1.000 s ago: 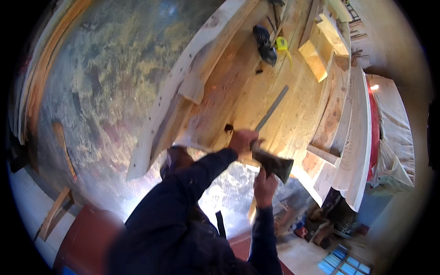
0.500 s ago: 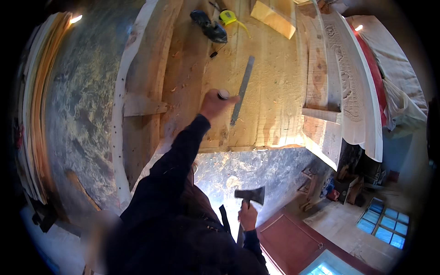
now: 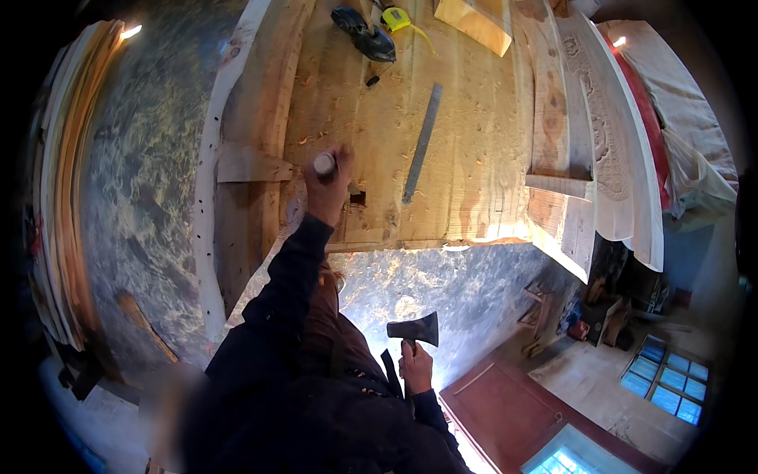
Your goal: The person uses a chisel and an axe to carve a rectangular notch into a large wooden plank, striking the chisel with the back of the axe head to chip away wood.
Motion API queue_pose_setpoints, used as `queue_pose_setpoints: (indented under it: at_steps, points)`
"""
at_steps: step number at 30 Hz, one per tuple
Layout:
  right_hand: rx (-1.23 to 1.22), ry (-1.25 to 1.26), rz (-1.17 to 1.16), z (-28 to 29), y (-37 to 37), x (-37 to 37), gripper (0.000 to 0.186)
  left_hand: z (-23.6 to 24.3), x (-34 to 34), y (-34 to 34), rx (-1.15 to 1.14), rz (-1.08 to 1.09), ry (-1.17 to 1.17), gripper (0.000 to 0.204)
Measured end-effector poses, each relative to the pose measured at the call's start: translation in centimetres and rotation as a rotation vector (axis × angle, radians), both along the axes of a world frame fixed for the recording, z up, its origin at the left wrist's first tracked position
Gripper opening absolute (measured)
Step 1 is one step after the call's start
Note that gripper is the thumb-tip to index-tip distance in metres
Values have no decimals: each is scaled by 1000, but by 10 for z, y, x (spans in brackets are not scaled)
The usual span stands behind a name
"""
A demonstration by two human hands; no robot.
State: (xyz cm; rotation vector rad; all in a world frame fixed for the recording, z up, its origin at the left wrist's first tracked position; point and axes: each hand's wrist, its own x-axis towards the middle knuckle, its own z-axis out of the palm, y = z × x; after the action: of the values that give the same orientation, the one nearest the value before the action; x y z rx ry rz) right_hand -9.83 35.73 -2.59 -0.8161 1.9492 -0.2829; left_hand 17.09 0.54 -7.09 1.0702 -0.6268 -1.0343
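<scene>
My left hand (image 3: 327, 189) is closed round a chisel, seen almost end-on; the round pale end of its handle (image 3: 324, 163) shows above the fist. Its blade is mostly hidden. Just right of that hand, a small dark square hole (image 3: 358, 198) is cut in the wooden board (image 3: 474, 134). My right hand (image 3: 416, 368) grips an axe (image 3: 414, 329) by the handle, close under its dark metal head, low in front of my body. A grey steel ruler (image 3: 423, 144) lies slantwise on the board, apart from both hands.
At the board's far side lie a black elongated tool (image 3: 365, 35), a yellow tape measure (image 3: 395, 18) and a wood block (image 3: 474, 23). Raised timbers (image 3: 254, 163) flank the left; a carved panel (image 3: 604, 142) stands right. Wood chips are scattered on the board.
My left hand has moved left with the chisel, away from the ruler, and the square hole has come into sight. My right hand has shifted slightly left, still holding the axe.
</scene>
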Motion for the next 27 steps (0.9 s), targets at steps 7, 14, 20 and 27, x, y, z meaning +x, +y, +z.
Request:
queue_pose_setpoints:
  at_steps: [7, 14, 20, 27]
  points:
    - [60, -24, -47, 11, -15, 7, 38, -3, -42, 92, -238, -288, -725, 27]
    - [81, -54, -61, 7, -13, 8, 40, -1, -63, 123, -156, -232, -783, 24]
    - [10, -20, 27, -3, -16, 10, 32, 0, -61, 107, -168, -210, -742, 22]
    - [-143, -13, 80, 20, -52, 32, 31, 16, -43, 79, -110, -274, -640, 21]
